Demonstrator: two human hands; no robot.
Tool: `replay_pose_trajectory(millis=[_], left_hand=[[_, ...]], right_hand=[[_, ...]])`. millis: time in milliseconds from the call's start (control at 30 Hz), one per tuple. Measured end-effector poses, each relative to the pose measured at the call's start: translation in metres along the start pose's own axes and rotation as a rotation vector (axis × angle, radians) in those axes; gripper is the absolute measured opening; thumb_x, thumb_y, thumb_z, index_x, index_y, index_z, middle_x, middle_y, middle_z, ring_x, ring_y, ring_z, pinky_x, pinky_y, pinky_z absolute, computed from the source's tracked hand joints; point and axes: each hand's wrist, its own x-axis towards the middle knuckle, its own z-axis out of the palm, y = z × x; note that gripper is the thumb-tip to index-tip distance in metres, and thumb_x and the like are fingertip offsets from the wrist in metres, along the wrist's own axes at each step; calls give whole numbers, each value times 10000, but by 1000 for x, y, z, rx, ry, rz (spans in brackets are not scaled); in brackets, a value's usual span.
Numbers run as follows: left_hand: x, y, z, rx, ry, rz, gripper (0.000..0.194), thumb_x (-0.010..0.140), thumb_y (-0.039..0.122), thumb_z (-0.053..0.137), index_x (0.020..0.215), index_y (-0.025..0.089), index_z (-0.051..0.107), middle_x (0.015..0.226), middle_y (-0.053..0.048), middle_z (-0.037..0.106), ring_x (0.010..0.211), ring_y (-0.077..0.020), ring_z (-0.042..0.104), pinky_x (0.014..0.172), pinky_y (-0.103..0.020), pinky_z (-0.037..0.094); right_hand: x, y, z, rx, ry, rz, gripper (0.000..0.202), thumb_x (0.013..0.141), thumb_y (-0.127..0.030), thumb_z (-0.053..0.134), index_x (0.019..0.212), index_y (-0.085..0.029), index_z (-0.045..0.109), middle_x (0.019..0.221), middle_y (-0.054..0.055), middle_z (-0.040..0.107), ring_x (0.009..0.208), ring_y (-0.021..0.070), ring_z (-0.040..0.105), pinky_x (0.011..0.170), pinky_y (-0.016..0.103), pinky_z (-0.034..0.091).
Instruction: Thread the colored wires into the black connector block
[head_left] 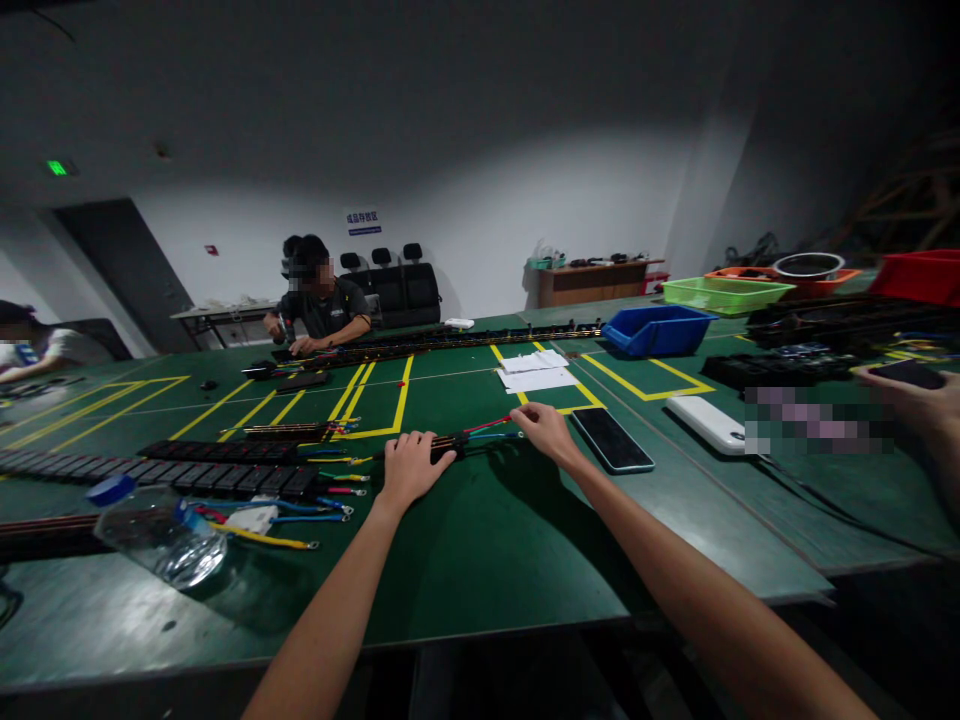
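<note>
My left hand (414,468) is closed over a dark wire bundle (448,443) that lies on the green table (450,580), and it hides part of the bundle. Coloured leads fan out from the bundle's right end. My right hand (546,430) pinches the tip of the red lead (495,425). Below it, a blue lead (487,435) and a dark one with a metal lug (519,435) are loose. Right of that hand lies a phone (613,440). Left of my left hand are black segmented strips (217,475) with coloured leads and ring lugs.
A clear bottle with a blue cap (161,530) lies at left front. White papers (534,372), a blue bin (657,330), a green tray (726,293) and a white power bank (706,425) sit beyond or right. One person (322,300) works opposite; another's hand (919,400) holds a dark object.
</note>
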Motion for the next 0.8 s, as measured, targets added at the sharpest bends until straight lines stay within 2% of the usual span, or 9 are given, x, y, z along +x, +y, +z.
replay_pose_trajectory(millis=[167, 400, 600, 800], left_hand=[[1, -1, 2, -15, 9, 3, 641, 965, 715, 365, 1260, 226, 655, 1249, -126, 675, 1145, -315, 579, 986, -456, 388], [0, -2, 3, -26, 17, 8, 641, 965, 720, 367, 1260, 227, 653, 1243, -122, 677, 1141, -311, 588, 995, -466, 392], [1, -2, 3, -19, 13, 8, 642, 965, 717, 373, 1263, 221, 651, 1246, -127, 676, 1143, -312, 588, 991, -463, 393], [0, -1, 1, -2, 22, 9, 635, 969, 706, 378, 1246, 208, 658, 1229, -129, 683, 1127, -310, 589, 975, -458, 396]], right_hand=[[2, 9, 4, 106, 0, 84, 324, 782, -452, 619, 741, -164, 760, 711, 73, 733, 687, 221, 668, 605, 287, 445], [5, 23, 14, 367, -16, 201, 234, 664, -313, 692, 829, -153, 732, 733, 62, 730, 638, 183, 654, 589, 275, 483], [6, 24, 10, 241, -41, 214, 248, 691, -292, 726, 900, -159, 733, 710, 38, 705, 616, 161, 631, 591, 261, 468], [7, 22, 7, 67, -88, 205, 242, 762, -301, 676, 935, -147, 749, 710, 39, 700, 623, 161, 623, 594, 252, 441]])
